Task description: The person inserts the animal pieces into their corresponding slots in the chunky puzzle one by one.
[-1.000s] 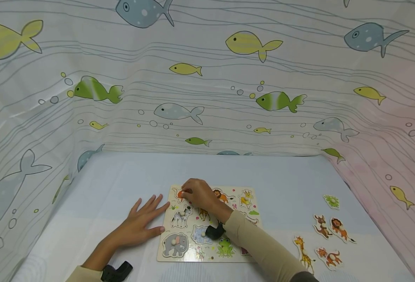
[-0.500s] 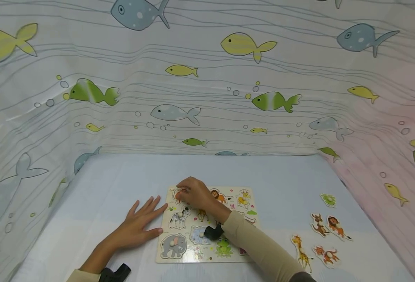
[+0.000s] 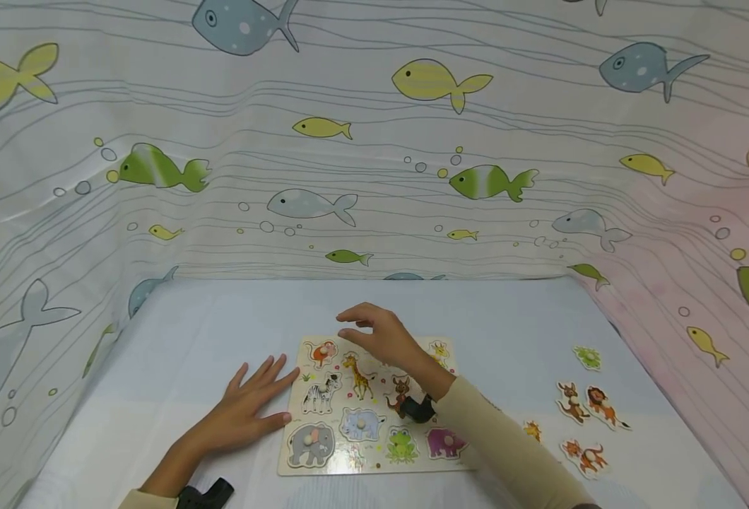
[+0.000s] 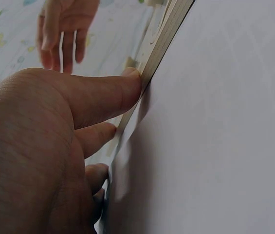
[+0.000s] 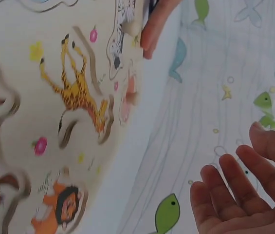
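Note:
A wooden animal puzzle board lies flat on the table. My left hand, fingers spread, touches its left edge; in the left wrist view the thumb presses against that edge. Over the board's far side hangs my right hand, loosely bent and holding nothing, as the right wrist view of the hand also shows. The orange monkey piece with its knob sits at the far left corner. Knobbed zebra, elephant, blue hippo and purple hippo pieces sit in the board too.
Loose pieces lie at the right: a green one, a kangaroo, a lion and a tiger-like one. A giraffe piece is partly behind my right sleeve. A fish-print curtain surrounds the table.
My right hand has let go of the monkey piece and risen away to the right, uncovering it. My left hand stays at the board's edge. The head view has shifted slightly.

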Demonstrator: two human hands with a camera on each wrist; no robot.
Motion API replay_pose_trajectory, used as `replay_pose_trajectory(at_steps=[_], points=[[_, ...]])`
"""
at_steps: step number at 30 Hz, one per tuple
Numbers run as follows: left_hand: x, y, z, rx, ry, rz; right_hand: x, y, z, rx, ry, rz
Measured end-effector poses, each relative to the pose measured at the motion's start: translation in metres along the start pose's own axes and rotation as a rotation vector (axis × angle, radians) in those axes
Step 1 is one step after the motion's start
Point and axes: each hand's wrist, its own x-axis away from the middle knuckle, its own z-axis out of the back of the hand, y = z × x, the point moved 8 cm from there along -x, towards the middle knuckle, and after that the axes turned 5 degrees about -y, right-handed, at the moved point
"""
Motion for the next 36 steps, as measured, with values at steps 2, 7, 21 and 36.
replay_pose_trajectory(at_steps=[2, 7, 21, 36], points=[[0.001, 0.0, 0.001, 0.006, -0.01, 0.011, 0.008, 0.001, 0.013, 0.005, 0.007, 0.001], [0.002, -0.005, 0.0, 0.015, -0.02, 0.033, 0.028, 0.017, 0.049, 0.042, 0.061, -0.017], [0.002, -0.005, -0.005, 0.03, -0.014, 0.031, 0.118, 0.098, 0.143, 0.065, 0.215, -0.344], [0.0, -0.002, -0.001, 0.002, 0.011, 0.01, 0.229, 0.146, 0.239, 0.183, 0.389, -0.499]])
